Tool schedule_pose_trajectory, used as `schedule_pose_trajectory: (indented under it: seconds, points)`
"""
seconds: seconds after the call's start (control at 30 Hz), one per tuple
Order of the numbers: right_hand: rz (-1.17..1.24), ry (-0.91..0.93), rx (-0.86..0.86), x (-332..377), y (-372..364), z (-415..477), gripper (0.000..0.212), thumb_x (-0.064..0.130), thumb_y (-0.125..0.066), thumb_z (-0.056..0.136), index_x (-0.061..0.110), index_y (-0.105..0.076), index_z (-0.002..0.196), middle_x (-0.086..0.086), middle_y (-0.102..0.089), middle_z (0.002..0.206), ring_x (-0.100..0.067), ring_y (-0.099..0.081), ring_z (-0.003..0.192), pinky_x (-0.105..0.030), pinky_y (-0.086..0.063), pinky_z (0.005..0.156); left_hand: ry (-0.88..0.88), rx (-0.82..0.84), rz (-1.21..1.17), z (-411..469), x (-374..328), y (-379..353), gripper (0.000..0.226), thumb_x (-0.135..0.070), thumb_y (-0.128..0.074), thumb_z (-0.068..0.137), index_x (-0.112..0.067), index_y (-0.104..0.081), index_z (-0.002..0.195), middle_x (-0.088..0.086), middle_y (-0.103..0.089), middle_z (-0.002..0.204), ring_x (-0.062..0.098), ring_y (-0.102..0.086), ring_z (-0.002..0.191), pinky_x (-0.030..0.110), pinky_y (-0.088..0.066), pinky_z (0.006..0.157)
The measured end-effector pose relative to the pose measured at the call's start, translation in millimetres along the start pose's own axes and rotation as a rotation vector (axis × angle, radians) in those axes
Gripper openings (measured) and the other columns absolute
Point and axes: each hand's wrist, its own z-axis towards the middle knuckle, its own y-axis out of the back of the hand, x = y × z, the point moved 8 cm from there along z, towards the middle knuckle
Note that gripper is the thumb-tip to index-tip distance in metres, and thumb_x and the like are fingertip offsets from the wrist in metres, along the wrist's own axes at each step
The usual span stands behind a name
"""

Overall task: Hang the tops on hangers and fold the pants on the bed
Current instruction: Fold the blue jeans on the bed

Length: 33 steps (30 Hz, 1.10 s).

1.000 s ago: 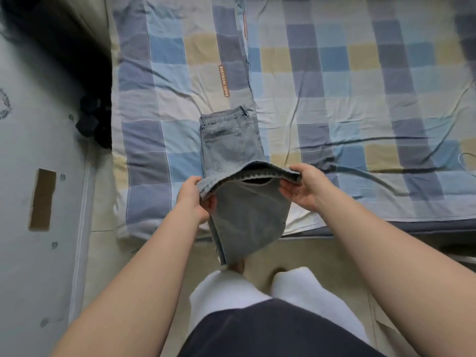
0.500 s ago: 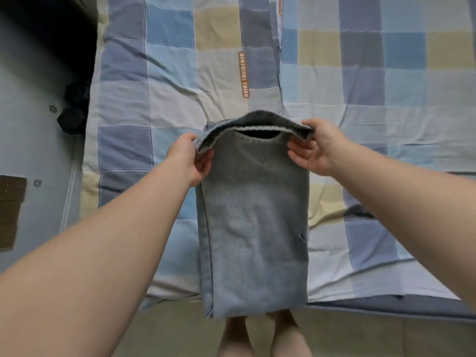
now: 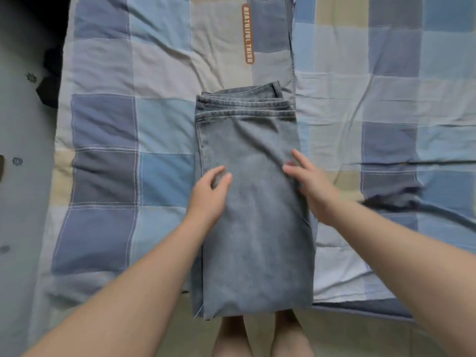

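A pair of light blue jeans (image 3: 253, 228) lies folded in half on the checked bed cover (image 3: 164, 124), hems stacked on the waistband at the far end. The near fold hangs a little over the bed's front edge. My left hand (image 3: 210, 194) rests on the jeans' left half with fingers loosely bent, holding nothing. Over the right edge of the jeans, my right hand (image 3: 311, 186) lies flat with fingers straight. No tops or hangers are in view.
The bed cover carries a brown label strip (image 3: 247, 34) beyond the jeans. A grey wall or panel (image 3: 23, 202) runs along the left, with a dark object (image 3: 50, 83) in the gap. My bare feet (image 3: 260, 336) stand on the floor below the bed edge.
Both hands carried the leg ends forward over the waistband, laid them down and let go. They have drawn back to the middle of the folded jeans.
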Motion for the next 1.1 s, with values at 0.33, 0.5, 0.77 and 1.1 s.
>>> schedule_pose_trajectory:
  seconds: [0.33, 0.5, 0.77, 1.1]
  points:
    - [-0.083, -0.166, -0.1, -150.6, 24.3, -100.3, 0.088, 0.026, -0.076, 0.088, 0.028, -0.021, 0.157, 0.004, -0.042, 0.153, -0.02, -0.046, 0.137, -0.046, -0.039, 0.114, 0.205, -0.16, 0.39, -145.8, 132.3, 15.9, 0.096, -0.048, -0.074, 0.084, -0.023, -0.019, 0.159, 0.005, -0.03, 0.161, 0.03, -0.034, 0.145, 0.046, -0.034, 0.114]
    - [-0.105, -0.278, -0.107, -201.7, 20.9, -130.6, 0.083, 0.019, -0.085, 0.079, 0.009, -0.039, 0.147, -0.007, -0.055, 0.142, -0.022, -0.056, 0.125, -0.039, -0.048, 0.106, 0.454, -0.18, 0.178, -166.5, 168.6, 11.1, 0.066, -0.054, -0.081, 0.075, -0.021, -0.048, 0.122, -0.001, -0.066, 0.115, 0.029, -0.064, 0.112, 0.033, -0.044, 0.083]
    - [-0.042, -0.46, -0.139, -227.3, 37.6, -166.2, 0.062, 0.038, -0.088, 0.073, 0.008, -0.067, 0.123, -0.004, -0.073, 0.114, -0.02, -0.07, 0.102, -0.038, -0.056, 0.095, 0.445, -0.024, -0.046, -179.1, 169.3, 5.4, 0.043, -0.037, -0.082, 0.081, -0.016, -0.071, 0.117, -0.003, -0.071, 0.105, 0.017, -0.068, 0.106, 0.032, -0.053, 0.095]
    - [0.06, -0.501, -0.133, -237.5, 38.0, -263.8, 0.024, 0.025, -0.083, 0.08, 0.014, -0.073, 0.099, 0.004, -0.079, 0.092, -0.007, -0.075, 0.078, -0.018, -0.055, 0.059, 0.65, 0.057, -0.133, -275.2, 178.5, 16.5, 0.047, -0.039, -0.083, 0.081, -0.017, -0.07, 0.12, -0.004, -0.075, 0.109, 0.016, -0.071, 0.102, 0.03, -0.056, 0.081]
